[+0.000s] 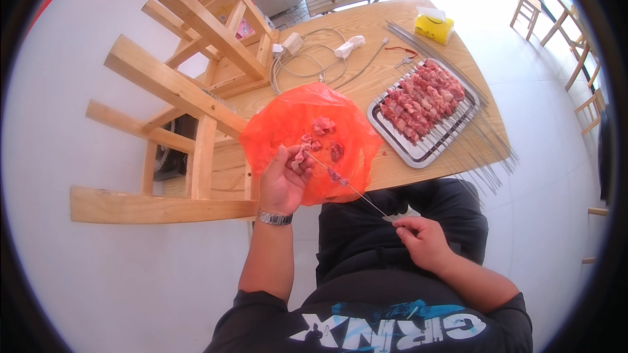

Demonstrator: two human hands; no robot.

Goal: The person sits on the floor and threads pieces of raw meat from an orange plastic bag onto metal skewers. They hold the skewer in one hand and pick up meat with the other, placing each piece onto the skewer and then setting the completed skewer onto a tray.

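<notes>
My left hand (284, 179) pinches a strip of raw meat (300, 156) at the tip of a thin metal skewer (368, 202). Its other end is gripped between the thumb and fingers of my right hand (424, 242), low over my lap. Partway along the skewer sits a threaded piece of meat (337, 176). Beneath the left hand spreads an orange-red plastic bag (274, 117) with several loose meat pieces (323, 126) on it. To the right, a metal tray (400, 149) holds several loaded meat skewers (424, 98), their bare ends jutting past the rim.
Upturned wooden stools (181, 98) stand at the left of the wooden table (360, 78). Coiled cables with a white adapter (293, 44), a key (404, 62), bare metal skewers (417, 39) and a yellow tissue pack (434, 28) lie towards the back.
</notes>
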